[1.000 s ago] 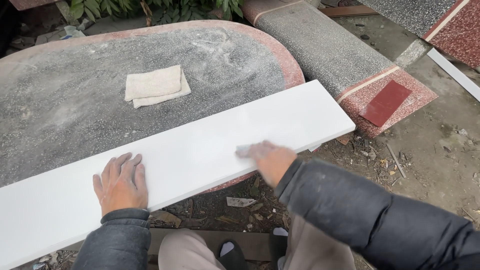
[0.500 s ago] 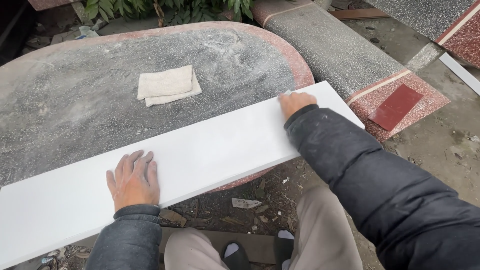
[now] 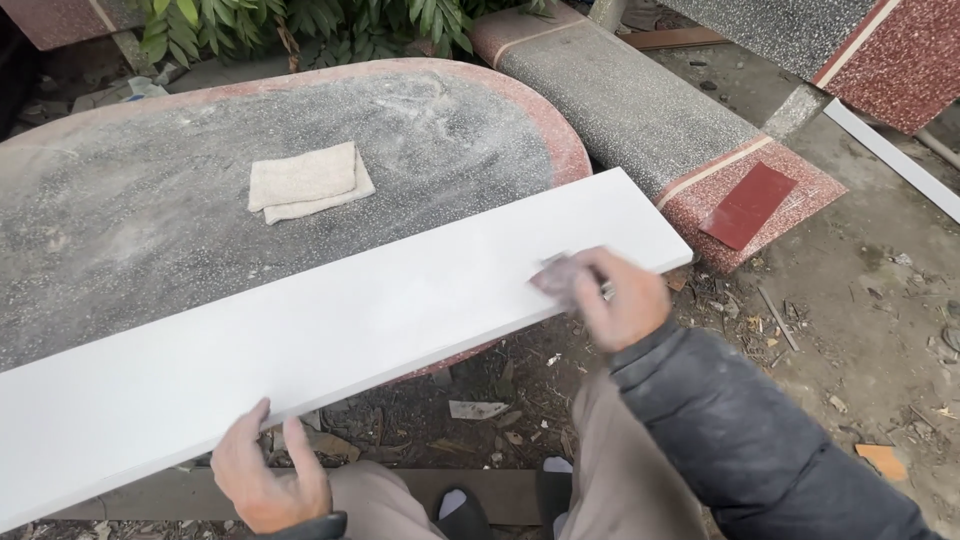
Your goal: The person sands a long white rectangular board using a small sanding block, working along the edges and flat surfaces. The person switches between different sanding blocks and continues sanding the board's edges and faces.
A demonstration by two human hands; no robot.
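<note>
Head view: a long white board [image 3: 330,330] lies slantwise across the near edge of a dusty oval terrazzo slab [image 3: 150,230], its right end overhanging toward a second terrazzo slab [image 3: 640,110]. The right hand [image 3: 605,295] presses down on the board near its right end, fingers curled over a small greyish piece, apparently sandpaper [image 3: 555,272]; blur prevents a firmer identification. The left hand [image 3: 265,475] grips the board's near edge at the lower left, fingers spread and partly open. A folded beige cloth [image 3: 308,182] lies on the oval slab, well apart from the board; a dark red sheet [image 3: 748,205] rests on the second slab. Judgement: sanding is best done with even, flat pressure along the length, the left hand steadying against sliding, with particular care at the unsupported end.
</note>
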